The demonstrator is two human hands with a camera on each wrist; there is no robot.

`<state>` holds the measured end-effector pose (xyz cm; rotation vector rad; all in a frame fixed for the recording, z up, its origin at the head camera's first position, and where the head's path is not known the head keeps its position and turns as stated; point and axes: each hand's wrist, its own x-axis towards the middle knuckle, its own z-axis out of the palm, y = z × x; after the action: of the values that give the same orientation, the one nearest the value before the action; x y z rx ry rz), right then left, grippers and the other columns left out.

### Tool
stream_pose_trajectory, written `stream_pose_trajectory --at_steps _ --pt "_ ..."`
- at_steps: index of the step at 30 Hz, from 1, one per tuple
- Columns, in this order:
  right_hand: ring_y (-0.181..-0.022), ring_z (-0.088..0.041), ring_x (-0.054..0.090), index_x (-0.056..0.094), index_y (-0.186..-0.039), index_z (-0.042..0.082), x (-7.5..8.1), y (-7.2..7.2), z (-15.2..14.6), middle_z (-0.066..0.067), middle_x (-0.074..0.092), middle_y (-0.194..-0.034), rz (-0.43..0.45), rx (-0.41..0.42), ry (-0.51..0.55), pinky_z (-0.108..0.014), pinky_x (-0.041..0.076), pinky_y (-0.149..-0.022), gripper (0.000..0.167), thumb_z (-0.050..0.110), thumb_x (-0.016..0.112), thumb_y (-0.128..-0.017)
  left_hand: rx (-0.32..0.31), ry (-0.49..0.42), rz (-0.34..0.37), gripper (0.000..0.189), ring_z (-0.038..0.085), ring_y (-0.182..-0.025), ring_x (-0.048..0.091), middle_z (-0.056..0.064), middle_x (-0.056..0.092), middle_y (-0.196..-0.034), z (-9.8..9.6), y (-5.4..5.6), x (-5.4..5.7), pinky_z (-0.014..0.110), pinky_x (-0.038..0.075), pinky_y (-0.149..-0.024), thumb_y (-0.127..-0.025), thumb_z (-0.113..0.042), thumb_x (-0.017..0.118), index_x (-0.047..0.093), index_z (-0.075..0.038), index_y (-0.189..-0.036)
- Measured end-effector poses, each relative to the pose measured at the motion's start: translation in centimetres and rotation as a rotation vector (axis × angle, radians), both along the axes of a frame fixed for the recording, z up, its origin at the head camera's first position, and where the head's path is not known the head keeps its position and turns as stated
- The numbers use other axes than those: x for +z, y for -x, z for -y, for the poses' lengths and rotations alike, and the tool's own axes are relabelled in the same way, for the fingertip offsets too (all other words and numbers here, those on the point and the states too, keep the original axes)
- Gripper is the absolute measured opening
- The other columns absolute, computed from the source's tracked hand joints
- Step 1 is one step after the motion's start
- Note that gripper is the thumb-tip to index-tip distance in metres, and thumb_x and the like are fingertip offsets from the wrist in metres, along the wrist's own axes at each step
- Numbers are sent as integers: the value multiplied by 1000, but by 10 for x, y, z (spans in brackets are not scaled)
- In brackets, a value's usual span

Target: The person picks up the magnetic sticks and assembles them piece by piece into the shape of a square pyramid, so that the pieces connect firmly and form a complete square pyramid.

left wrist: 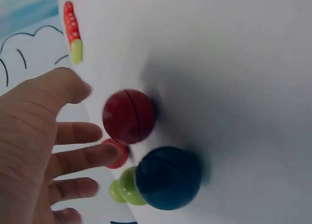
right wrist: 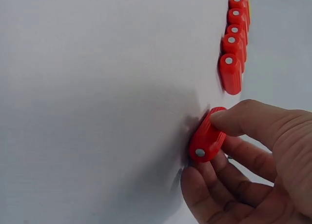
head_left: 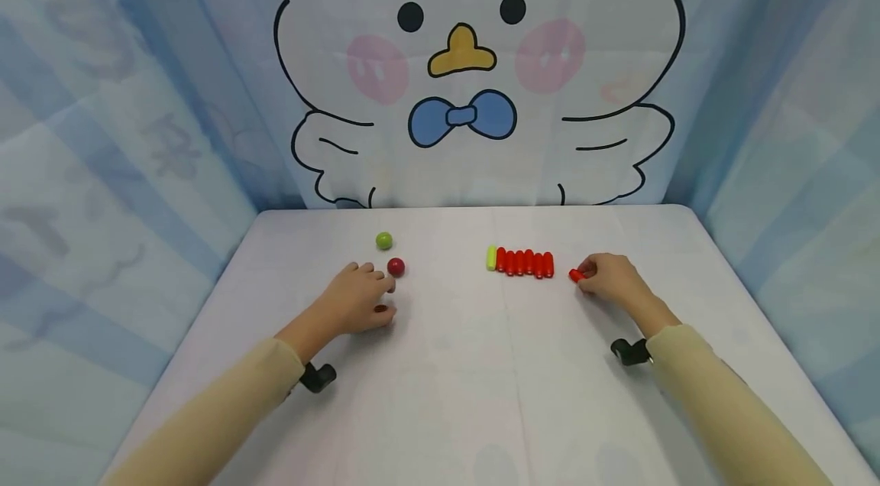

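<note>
My right hand (head_left: 614, 280) pinches a short red rod (right wrist: 208, 136) with a round silver end between thumb and fingers, low over the table. Left of it lies a row of several red rods (head_left: 525, 263) side by side, with a yellow-green rod (head_left: 491, 257) at the left end. My left hand (head_left: 356, 298) hovers with spread, slightly bent fingers over a group of balls. In the left wrist view a dark red ball (left wrist: 129, 116) and a dark blue ball (left wrist: 168, 178) are nearest it; the head view hides the blue one under the hand.
Beyond the left hand are a brighter red ball (head_left: 395, 267) and a green ball (head_left: 384, 241); the left wrist view shows two green balls (left wrist: 130, 186) overlapping. A white table (head_left: 454, 394) meets a curtain with a cartoon bird at the back.
</note>
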<state>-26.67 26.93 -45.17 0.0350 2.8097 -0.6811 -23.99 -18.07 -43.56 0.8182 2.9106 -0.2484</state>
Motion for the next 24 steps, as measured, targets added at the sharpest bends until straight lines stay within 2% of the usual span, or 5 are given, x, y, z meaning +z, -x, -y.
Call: stream_pose_trajectory --at_steps 4,10,14,18,24 --pt "-94 -31 62 65 -121 -5 -2 -6 0 -21 68 -108 -3 5 33 -45 56 -87 34 12 69 -91 16 3 26 40 19 -91 52 -1 69 -98 0 -9 2 38 46 -85 -89 -47 74 69 -19 -116" --pt "-93 -30 62 66 -119 -4 -3 -18 4 -20 69 -107 -8 25 68 -43 57 -85 33 10 71 -89 29 -32 62 39 20 -95 55 1 70 -102 4 -17 4 42 48 -90 -84 -38 81 68 -18 -115" --pt "-95 -30 62 67 -118 -2 -4 -25 8 -18 69 -108 -5 54 82 -44 56 -85 32 10 71 -89 34 -59 73 38 21 -96 56 1 71 -102 5 -17 2 43 48 -91 -82 -31 84 68 -18 -114" --pt "-96 -30 62 67 -119 -1 -4 -30 12 -18 69 -108 -11 71 107 -45 56 -85 32 10 71 -89 47 -87 64 36 19 -93 55 0 70 -97 0 -16 -2 40 48 -89 -80 -29 85 69 -18 -110" --pt "-91 -26 61 68 -116 1 -7 -36 19 -13 69 -103 -21 97 140 -38 56 -79 29 9 72 -89 85 -174 69 34 17 -91 52 -5 67 -90 -17 -13 -12 39 46 -88 -79 -29 85 70 -19 -108"
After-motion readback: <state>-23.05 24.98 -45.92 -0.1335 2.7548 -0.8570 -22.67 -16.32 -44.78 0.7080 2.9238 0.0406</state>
